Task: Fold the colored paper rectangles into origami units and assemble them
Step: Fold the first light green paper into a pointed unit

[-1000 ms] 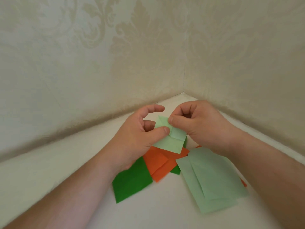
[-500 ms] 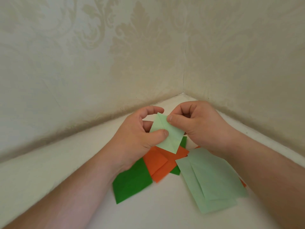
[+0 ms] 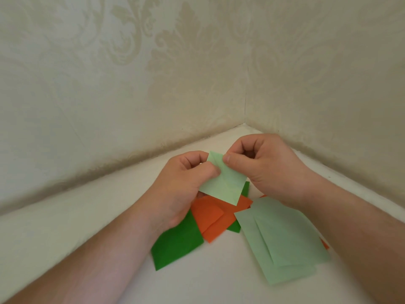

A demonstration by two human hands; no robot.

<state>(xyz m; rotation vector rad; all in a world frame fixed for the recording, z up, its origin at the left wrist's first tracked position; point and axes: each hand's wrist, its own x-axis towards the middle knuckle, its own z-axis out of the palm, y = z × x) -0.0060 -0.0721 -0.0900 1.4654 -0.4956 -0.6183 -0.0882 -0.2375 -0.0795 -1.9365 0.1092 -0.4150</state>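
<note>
A small folded light green paper unit (image 3: 225, 183) hangs in the air above the pile, tilted like a diamond with a crease down its middle. My left hand (image 3: 186, 183) pinches its left edge between thumb and fingers. My right hand (image 3: 263, 165) pinches its top right edge with thumb and forefinger. Below lie orange folded papers (image 3: 214, 218), a dark green sheet (image 3: 177, 244) and larger light green folded sheets (image 3: 282, 242) on the white surface.
The white surface (image 3: 87, 227) ends in a corner where two patterned cream walls (image 3: 246, 84) meet just behind my hands. A bit of dark green paper (image 3: 245, 188) and an orange corner (image 3: 324, 243) peek out from under the pile.
The light green unit has been turned and flattened: its raised flap is gone and it now shows a smooth diamond face. Both hands shifted their pinch slightly upward.
</note>
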